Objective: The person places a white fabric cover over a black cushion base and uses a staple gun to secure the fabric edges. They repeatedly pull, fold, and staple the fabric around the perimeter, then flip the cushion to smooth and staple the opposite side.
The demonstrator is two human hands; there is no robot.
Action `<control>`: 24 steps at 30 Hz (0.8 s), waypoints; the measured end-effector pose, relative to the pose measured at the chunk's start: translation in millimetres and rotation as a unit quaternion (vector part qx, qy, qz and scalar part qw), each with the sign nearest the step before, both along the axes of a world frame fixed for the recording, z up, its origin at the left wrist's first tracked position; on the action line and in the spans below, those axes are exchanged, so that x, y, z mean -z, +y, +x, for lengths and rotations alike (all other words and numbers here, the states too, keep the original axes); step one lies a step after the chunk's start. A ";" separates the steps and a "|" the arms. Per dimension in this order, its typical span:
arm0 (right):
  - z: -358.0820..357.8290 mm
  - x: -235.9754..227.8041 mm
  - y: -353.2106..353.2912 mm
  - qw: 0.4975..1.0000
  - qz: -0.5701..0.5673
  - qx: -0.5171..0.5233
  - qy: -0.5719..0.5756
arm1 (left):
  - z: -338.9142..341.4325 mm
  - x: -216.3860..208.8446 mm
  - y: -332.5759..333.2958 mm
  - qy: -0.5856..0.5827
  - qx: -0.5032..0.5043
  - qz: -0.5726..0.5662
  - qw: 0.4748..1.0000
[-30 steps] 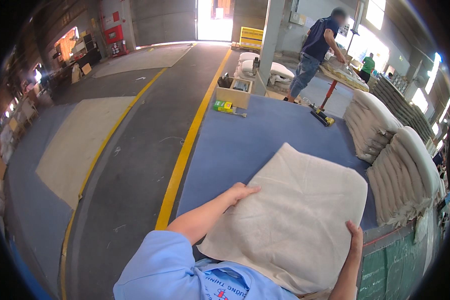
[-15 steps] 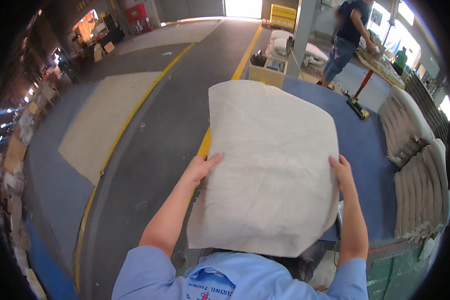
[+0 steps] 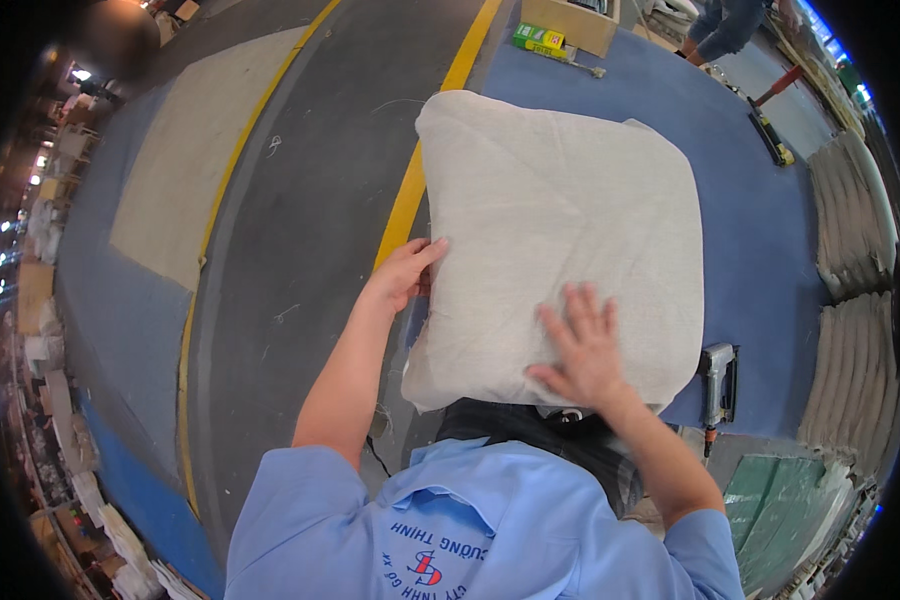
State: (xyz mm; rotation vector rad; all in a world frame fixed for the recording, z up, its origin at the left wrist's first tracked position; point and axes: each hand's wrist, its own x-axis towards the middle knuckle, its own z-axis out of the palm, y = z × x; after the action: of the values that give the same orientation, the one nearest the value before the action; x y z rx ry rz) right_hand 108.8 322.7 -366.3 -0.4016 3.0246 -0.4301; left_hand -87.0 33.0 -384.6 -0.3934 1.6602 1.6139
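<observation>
A cream, fabric-covered seat pad [image 3: 560, 200] lies before me with its broad face up, over the near left part of a blue work surface [image 3: 755, 290]. My left hand [image 3: 408, 272] grips its left edge, thumb on top, the other fingers mostly hidden beneath. Spread flat on the near right part of the fabric is my right hand [image 3: 582, 350], slightly smeared by motion. Light creases run across the cover. To the right of the pad rests a grey nail or staple gun [image 3: 718, 385].
Stacked padded seats [image 3: 855, 215] stand along the right edge. A wooden box [image 3: 575, 22] sits at the far edge, with a green and yellow carton [image 3: 540, 40] by it. Another tool [image 3: 770, 135] lies far right. Beyond, a co-worker's legs [image 3: 725, 30] show.
The pad has come down flatter and turned slightly. My right hand has left its right edge and now lies on top; my left hand still holds the left edge. The view has tipped downward.
</observation>
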 end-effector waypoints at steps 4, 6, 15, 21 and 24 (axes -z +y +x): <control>-19.8 -20.9 -72.1 0.991 -0.038 -0.121 -0.044 | -14.6 6.2 -6.9 0.024 -0.011 0.008 1.000; -26.8 -20.5 -96.5 0.984 0.007 -0.175 -0.036 | -27.0 11.1 -16.2 0.022 -0.057 0.048 0.997; -57.5 -30.3 -42.2 0.957 -0.289 -0.034 0.007 | -24.9 28.1 -30.0 0.002 -0.046 0.071 0.996; -45.6 -9.4 207.0 0.843 -0.097 0.526 0.062 | -13.5 27.4 17.0 0.018 -0.149 0.084 0.985; -53.8 5.2 194.0 0.809 -0.204 0.549 -0.053 | -4.3 27.9 14.8 0.044 -0.201 0.120 0.971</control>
State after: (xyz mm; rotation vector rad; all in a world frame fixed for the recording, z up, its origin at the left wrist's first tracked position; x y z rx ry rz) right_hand 54.9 516.8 -371.5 1.3876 2.6697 -1.0769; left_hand -91.3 47.9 -412.5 -0.5676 1.4897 2.1330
